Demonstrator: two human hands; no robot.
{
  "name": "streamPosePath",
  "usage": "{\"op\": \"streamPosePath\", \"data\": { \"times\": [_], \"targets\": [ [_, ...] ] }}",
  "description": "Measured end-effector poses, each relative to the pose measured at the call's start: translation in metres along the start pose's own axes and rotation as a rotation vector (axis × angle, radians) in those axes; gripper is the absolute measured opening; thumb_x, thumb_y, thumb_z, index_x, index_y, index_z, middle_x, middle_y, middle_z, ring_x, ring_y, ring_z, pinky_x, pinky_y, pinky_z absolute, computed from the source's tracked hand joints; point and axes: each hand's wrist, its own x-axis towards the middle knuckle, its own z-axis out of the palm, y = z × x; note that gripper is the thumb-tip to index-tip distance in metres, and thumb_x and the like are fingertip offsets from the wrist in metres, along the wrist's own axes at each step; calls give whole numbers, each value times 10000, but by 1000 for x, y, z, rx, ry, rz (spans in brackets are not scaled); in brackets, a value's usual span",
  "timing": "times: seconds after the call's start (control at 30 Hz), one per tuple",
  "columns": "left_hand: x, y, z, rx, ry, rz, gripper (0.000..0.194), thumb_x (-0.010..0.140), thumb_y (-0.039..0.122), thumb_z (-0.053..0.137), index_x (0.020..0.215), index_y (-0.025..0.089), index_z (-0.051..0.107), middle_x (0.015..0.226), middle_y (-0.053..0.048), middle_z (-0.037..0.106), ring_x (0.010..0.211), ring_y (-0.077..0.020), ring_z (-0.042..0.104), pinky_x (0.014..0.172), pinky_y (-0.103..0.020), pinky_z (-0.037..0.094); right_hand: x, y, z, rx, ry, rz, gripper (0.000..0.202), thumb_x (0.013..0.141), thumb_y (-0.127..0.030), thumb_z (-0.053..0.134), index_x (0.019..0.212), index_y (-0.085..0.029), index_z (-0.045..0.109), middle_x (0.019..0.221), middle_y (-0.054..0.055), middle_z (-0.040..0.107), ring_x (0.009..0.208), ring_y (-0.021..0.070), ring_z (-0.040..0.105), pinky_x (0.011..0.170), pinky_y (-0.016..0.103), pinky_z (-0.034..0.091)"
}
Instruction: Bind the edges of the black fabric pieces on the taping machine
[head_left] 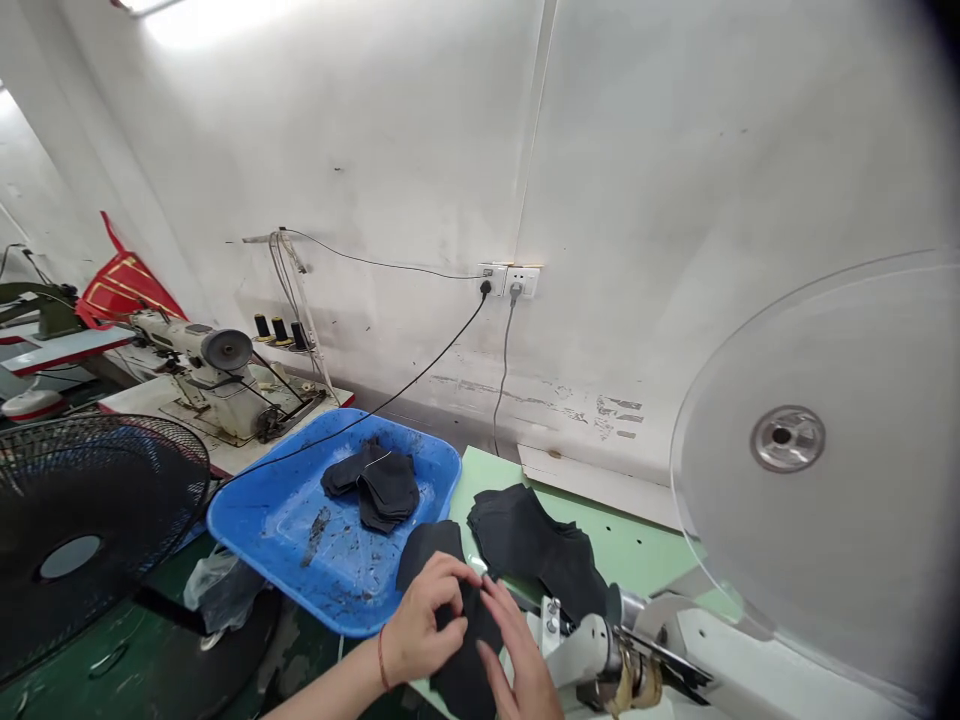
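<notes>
My left hand (424, 620) pinches the edge of a black fabric piece (431, 548) that lies on the green table (637, 545) at the bottom centre. My right hand (521, 655) rests flat on the same piece, fingers spread, close to the left hand. Just behind the hands sits a stack of black fabric pieces (529, 545). To the left, a blue plastic tray (300, 540) holds several more black pieces (375, 485).
A white machine head (600, 650) stands right of my hands, under a large clear disc (817, 470). A black fan (82, 530) is at the left, a sewing machine (214, 375) behind it. Cables run to wall sockets (510, 280).
</notes>
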Motion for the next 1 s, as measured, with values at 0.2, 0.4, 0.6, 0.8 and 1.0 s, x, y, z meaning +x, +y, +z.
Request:
{"op": "streamPosePath", "data": {
  "times": [0.2, 0.4, 0.6, 0.8, 1.0],
  "targets": [
    [-20, 43, -8, -260, 196, 20, 207, 708, 47, 490, 669, 213, 372, 897, -36, 673, 876, -184, 572, 808, -318, 422, 37, -49, -22, -173, -126, -309, 87, 775, -237, 664, 859, -256, 670, 854, 40, 697, 887, 221, 651, 825, 345, 547],
    [-35, 52, -13, -184, 220, 113, 225, 718, 45, 522, 667, 214, 384, 900, -49, 666, 849, -188, 583, 768, -313, 438, 28, -67, -28, -273, -88, -398, 137, 702, -180, 705, 776, -251, 614, 801, 25, 583, 763, 207, 582, 649, 307, 514],
    [-40, 55, -3, -193, 273, 157, 224, 662, 39, 518, 651, 208, 370, 886, -61, 629, 778, -178, 570, 698, -287, 439, 21, -76, -32, -449, -12, -517, 184, 732, -130, 640, 709, -230, 486, 802, 17, 528, 765, 203, 503, 649, 327, 439],
    [-43, 49, 29, -381, 436, 166, 167, 709, 87, 528, 695, 198, 404, 897, -42, 590, 756, -146, 541, 679, -247, 424, 17, -83, -45, -531, -20, -694, 141, 844, -105, 546, 764, -209, 497, 748, 17, 546, 710, 160, 514, 629, 302, 455],
    [-44, 51, 45, -572, 496, 62, 205, 789, 255, 582, 683, 188, 419, 869, -61, 575, 786, -167, 525, 707, -270, 410, 15, -87, -64, -520, -29, -857, 164, 829, -92, 598, 976, -164, 582, 816, 73, 664, 749, 157, 614, 714, 271, 542]
  ]
}}
